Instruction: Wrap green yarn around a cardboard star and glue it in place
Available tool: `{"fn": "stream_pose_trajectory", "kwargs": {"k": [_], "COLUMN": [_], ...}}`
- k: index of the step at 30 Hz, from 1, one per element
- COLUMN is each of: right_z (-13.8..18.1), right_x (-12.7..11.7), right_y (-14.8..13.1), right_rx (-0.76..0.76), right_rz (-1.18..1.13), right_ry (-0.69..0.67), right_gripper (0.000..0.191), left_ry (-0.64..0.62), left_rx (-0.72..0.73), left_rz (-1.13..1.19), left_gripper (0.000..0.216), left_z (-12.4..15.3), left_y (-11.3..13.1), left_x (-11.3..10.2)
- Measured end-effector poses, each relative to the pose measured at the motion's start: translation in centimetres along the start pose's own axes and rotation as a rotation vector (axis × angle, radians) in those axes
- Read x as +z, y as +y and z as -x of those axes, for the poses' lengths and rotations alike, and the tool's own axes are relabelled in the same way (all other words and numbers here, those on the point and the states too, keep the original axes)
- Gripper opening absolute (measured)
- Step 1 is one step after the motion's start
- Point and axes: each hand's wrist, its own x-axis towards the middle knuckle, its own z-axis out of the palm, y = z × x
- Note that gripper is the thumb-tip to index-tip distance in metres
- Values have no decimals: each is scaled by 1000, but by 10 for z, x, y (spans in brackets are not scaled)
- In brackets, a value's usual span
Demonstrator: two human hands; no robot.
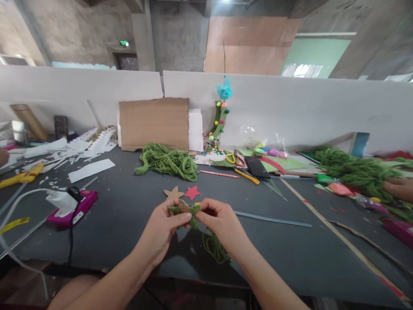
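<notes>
My left hand (168,220) is closed on a small cardboard star (183,208), partly wrapped in green yarn, with its thumb across the front. At the star's right point, my right hand (217,217) pinches green yarn. A loose bundle of that yarn (215,247) hangs below the right hand over the dark table. Just beyond my fingers lie a bare brown star (174,193) and a red star (192,192). A small yellow piece shows between my hands, mostly hidden.
A heap of green yarn (167,161) lies before a cardboard sheet (154,125). Scissors (235,159), a black phone (257,167) and a steel ruler (274,219) are to the right. A purple power strip (84,206) sits left. Another person's hand (398,188) touches yarn at far right.
</notes>
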Motion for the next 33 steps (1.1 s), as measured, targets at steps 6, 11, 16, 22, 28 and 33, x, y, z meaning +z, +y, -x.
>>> {"fn": "stream_pose_trajectory", "kwargs": {"k": [6, 11, 16, 22, 28, 33], "right_z": [-2, -7, -13, -24, -25, -19], "right_x": [3, -10, -46, -104, -106, -62], "right_y": [-2, 3, 6, 18, 27, 24], "right_rx": [-66, -2, 59, 4, 35, 126], "right_rz": [122, 148, 190, 158, -29, -306], "right_ry": [14, -49, -91, 388, 469, 214], "right_gripper": [11, 15, 20, 21, 22, 28], "left_ry": [28, 93, 287, 498, 378, 196], "left_rx": [-23, 3, 133, 237, 119, 36], "left_rz": [54, 98, 167, 159, 16, -68], "left_gripper": [20, 15, 12, 15, 30, 27], "left_z": [-5, -12, -34, -54, -41, -24], "left_y": [0, 9, 31, 55, 35, 9], "left_x": [-5, -13, -46, -96, -88, -62]}}
